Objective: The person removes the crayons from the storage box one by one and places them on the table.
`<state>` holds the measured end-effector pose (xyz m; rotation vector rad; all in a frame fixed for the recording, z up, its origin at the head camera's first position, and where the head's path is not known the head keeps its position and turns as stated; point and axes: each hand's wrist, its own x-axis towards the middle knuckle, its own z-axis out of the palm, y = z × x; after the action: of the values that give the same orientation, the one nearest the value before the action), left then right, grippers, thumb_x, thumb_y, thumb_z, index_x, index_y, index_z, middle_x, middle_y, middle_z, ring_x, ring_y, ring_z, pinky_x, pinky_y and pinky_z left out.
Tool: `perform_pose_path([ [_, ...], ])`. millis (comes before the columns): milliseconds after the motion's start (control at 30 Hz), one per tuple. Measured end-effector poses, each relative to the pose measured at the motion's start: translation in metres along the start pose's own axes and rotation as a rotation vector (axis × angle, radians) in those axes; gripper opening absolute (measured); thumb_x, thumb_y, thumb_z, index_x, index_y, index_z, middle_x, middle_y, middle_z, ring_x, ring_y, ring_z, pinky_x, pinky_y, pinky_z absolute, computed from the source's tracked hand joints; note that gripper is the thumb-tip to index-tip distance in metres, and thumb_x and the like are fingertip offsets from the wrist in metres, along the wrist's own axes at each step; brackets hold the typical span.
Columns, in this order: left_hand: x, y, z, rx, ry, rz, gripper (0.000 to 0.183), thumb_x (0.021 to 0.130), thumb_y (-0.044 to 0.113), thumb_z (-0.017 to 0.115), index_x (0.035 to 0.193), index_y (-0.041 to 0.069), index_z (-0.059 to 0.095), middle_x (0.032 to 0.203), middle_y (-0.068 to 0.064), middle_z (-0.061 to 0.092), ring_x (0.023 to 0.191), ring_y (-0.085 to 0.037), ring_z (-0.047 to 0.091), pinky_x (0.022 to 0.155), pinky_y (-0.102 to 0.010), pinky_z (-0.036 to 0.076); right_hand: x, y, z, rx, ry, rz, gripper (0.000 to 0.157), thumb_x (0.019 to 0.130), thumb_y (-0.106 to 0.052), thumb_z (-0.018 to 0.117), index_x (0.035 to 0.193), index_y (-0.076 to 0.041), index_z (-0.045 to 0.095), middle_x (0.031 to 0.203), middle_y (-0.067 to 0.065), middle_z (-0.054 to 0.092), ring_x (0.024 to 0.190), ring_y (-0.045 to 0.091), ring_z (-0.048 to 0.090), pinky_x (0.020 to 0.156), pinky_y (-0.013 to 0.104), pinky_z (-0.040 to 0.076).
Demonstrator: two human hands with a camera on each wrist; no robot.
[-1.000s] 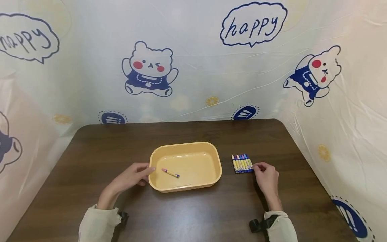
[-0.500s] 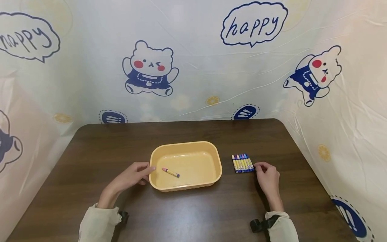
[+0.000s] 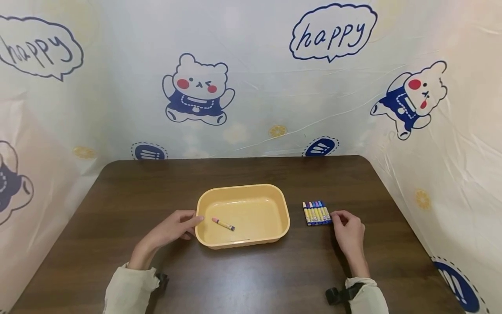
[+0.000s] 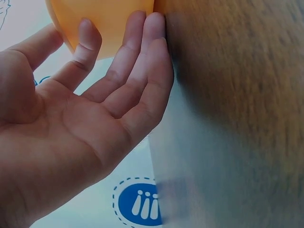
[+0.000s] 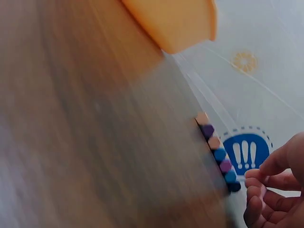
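My left hand (image 3: pixel 170 229) holds the left end of a yellow plastic tray (image 3: pixel 251 188), thumb over the rim and the other fingers along the outer wall. The left wrist view shows those fingertips against the tray wall (image 4: pixel 107 38). One pink-tipped crayon (image 3: pixel 223 224) lies in the tray's left part. To the right of the tray, several crayons (image 3: pixel 317 213) lie side by side in a neat row. My right hand (image 3: pixel 350 231) is beside the row's right end, fingers curled and thumb meeting index. In the right wrist view its fingertips are close to the dark blue end crayon (image 5: pixel 233 186), with nothing visible between them.
Everything rests on a dark brown wooden table (image 3: pixel 251 279). A pale curtain (image 3: pixel 251 78) with bear prints stands behind the table and along its sides. Black straps (image 3: pixel 343 294) circle both wrists.
My right fingertips have eased slightly to the right, and more of the end crayon shows. The left hand, tray and crayon inside stay put; the head view shifts a little.
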<state>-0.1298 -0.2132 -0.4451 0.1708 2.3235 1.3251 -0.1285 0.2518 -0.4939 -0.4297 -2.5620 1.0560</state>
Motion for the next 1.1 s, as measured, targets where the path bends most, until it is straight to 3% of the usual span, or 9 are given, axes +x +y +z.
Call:
perform_pose_path([
  [300, -0.001, 0.0, -0.002, -0.009, -0.016, 0.001, 0.037, 0.089, 0.039, 0.05, 0.098, 0.004, 0.059, 0.09, -0.013, 0.063, 0.081, -0.026, 0.058, 0.071, -0.038, 0.051, -0.011, -0.029, 0.001, 0.088, 0.06, -0.109, 0.016, 0.086, -0.026, 0.059, 0.087, -0.013, 0.069, 0.073, -0.002, 0.062, 0.063, 0.012, 0.051, 0.054, 0.022, 0.041],
  [533, -0.002, 0.001, -0.005, -0.013, -0.001, -0.012, 0.038, 0.089, 0.039, 0.051, 0.098, 0.003, 0.059, 0.091, -0.013, 0.062, 0.081, -0.025, 0.058, 0.072, -0.038, 0.05, -0.019, -0.069, 0.004, 0.161, 0.09, -0.353, 0.007, 0.082, -0.018, 0.064, 0.08, -0.012, 0.068, 0.069, -0.006, 0.058, 0.059, 0.008, 0.053, 0.05, 0.016, 0.042],
  [733, 0.0, 0.002, -0.005, -0.009, 0.001, -0.005, 0.038, 0.089, 0.04, 0.05, 0.097, 0.004, 0.059, 0.091, -0.012, 0.063, 0.082, -0.025, 0.058, 0.073, -0.038, 0.05, -0.032, -0.116, 0.012, 0.193, -0.034, -0.519, 0.005, 0.081, -0.018, 0.065, 0.083, -0.014, 0.067, 0.073, -0.009, 0.055, 0.063, 0.007, 0.051, 0.053, 0.02, 0.043],
  [867, 0.001, 0.002, -0.006, -0.006, 0.003, 0.0, 0.037, 0.089, 0.04, 0.051, 0.095, 0.004, 0.059, 0.09, -0.012, 0.062, 0.082, -0.026, 0.058, 0.073, -0.038, 0.05, -0.037, -0.147, 0.024, 0.175, -0.146, -0.572, 0.008, 0.08, -0.018, 0.066, 0.087, -0.013, 0.066, 0.076, -0.008, 0.054, 0.065, 0.01, 0.051, 0.054, 0.021, 0.042],
  [1100, -0.001, 0.002, -0.002, -0.021, -0.007, 0.001, 0.037, 0.089, 0.038, 0.052, 0.094, 0.002, 0.058, 0.088, -0.013, 0.062, 0.081, -0.027, 0.058, 0.07, -0.038, 0.05, -0.046, -0.183, 0.061, 0.149, -0.263, -0.635, 0.012, 0.078, -0.015, 0.066, 0.089, -0.011, 0.066, 0.077, -0.004, 0.059, 0.07, 0.013, 0.054, 0.061, 0.021, 0.043],
])
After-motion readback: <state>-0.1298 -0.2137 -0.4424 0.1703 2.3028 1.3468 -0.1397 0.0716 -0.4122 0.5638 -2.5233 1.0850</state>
